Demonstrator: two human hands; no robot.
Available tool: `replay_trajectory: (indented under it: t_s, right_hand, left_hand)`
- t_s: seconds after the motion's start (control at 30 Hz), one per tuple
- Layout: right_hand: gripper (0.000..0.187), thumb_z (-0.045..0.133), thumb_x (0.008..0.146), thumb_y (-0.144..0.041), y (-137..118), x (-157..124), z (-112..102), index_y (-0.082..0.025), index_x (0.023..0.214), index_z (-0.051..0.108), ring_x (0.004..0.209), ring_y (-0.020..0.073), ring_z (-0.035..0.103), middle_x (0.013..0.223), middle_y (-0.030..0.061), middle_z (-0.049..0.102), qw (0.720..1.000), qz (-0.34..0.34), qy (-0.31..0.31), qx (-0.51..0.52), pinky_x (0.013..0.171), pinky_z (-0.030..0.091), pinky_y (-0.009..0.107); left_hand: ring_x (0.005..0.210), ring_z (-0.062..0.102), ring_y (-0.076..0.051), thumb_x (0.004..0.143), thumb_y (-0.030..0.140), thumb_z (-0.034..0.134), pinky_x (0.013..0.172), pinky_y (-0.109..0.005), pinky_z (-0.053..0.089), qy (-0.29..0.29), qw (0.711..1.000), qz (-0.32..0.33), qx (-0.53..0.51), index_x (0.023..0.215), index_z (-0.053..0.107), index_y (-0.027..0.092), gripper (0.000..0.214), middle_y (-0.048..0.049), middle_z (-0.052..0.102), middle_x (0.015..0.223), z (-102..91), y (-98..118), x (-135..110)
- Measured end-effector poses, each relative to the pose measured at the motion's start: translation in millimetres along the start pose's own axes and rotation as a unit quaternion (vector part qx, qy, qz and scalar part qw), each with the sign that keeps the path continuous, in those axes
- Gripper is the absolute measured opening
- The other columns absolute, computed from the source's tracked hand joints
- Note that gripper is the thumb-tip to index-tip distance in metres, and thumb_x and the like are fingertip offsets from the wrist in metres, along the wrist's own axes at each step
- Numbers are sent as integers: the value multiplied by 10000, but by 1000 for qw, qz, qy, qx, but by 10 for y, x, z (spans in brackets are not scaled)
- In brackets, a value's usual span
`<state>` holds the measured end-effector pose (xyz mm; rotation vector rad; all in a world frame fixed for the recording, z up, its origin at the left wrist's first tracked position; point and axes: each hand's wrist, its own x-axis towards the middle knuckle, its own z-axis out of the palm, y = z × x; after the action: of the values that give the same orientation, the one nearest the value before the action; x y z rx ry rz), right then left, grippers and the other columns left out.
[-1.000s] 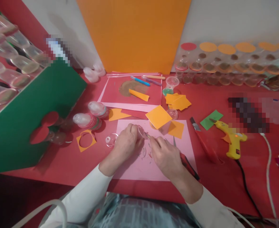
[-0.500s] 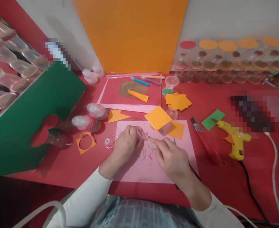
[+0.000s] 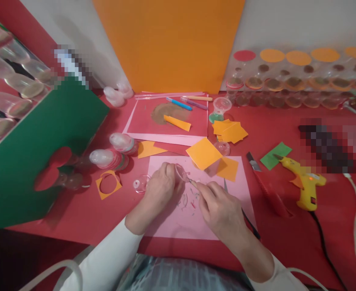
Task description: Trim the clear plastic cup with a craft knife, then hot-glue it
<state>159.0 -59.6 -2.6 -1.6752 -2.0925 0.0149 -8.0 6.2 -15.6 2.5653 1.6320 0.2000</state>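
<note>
The left hand (image 3: 160, 184) grips a round plastic piece (image 3: 181, 172) at its fingertips; the right hand (image 3: 222, 208) pinches a thin tool (image 3: 193, 184) at its edge. Short, light strokes, steered clear of the left hand, should work best, above the scraps (image 3: 185, 201) between both hands.

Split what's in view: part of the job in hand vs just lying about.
In hand, by the look of it:
- clear round plastic piece, in the left hand
- thin tool, in the right hand
- pink sheet beneath, with scraps

Lying about, untouched now:
- yellow glue gun
- red-handled cutter
- blue pen
- green card
</note>
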Motion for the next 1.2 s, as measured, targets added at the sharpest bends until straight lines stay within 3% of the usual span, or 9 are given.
replay_trajectory:
  t_s: [0.9, 1.2]
  right_hand:
    - [270, 473, 883, -111, -53, 10, 71, -164, 1038, 687, 572, 127, 564, 685, 17, 626, 997, -24, 14, -69, 498, 338, 254]
    - [272, 474, 883, -107, -58, -9, 69, -147, 1060, 677, 603, 128, 583, 706, 26, 630, 997, -30, 18, -69, 514, 347, 251]
  left_hand:
    - [713, 627, -244, 816, 232, 508, 550, -327, 492, -32, 999, -17, -22, 928, 441, 167, 146, -96, 578, 875, -37, 11, 20]
    - [725, 622, -234, 820, 228, 505, 562, -320, 492, 12, 999, -13, -30, 907, 439, 182, 119, -78, 566, 855, 2, 8, -3]
